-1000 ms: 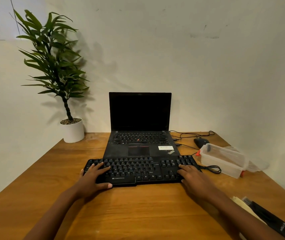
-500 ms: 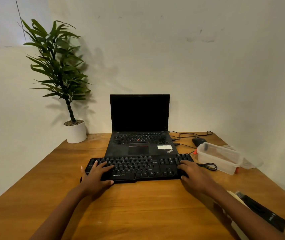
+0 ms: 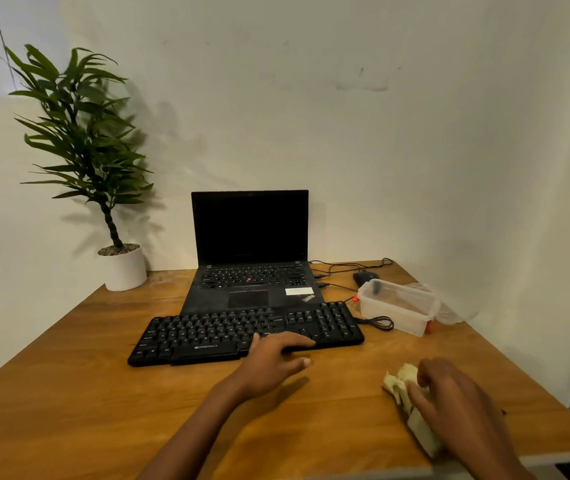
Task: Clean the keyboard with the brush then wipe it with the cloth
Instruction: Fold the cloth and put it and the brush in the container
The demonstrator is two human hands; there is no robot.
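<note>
Forearms come in from the near edge of the table (image 3: pixel 68 393), the left one slanting up to the keyboard (image 3: pixel 207 334), which lies across the middle of the table just in front of the laptop (image 3: pixel 250 230). Left hand (image 3: pixel 273 358) lies palm down, fingers straight and close together on the keys along the keyboard's near edge, right of its middle (thumb out sideways over the wood), gripping nothing. Right hand (image 3: pixel 449 400) sits near the table's near right corner, knuckles up, fingers curled down onto the crumpled pale cloth (image 3: pixel 401 379), bunching it against the wood.
</note>
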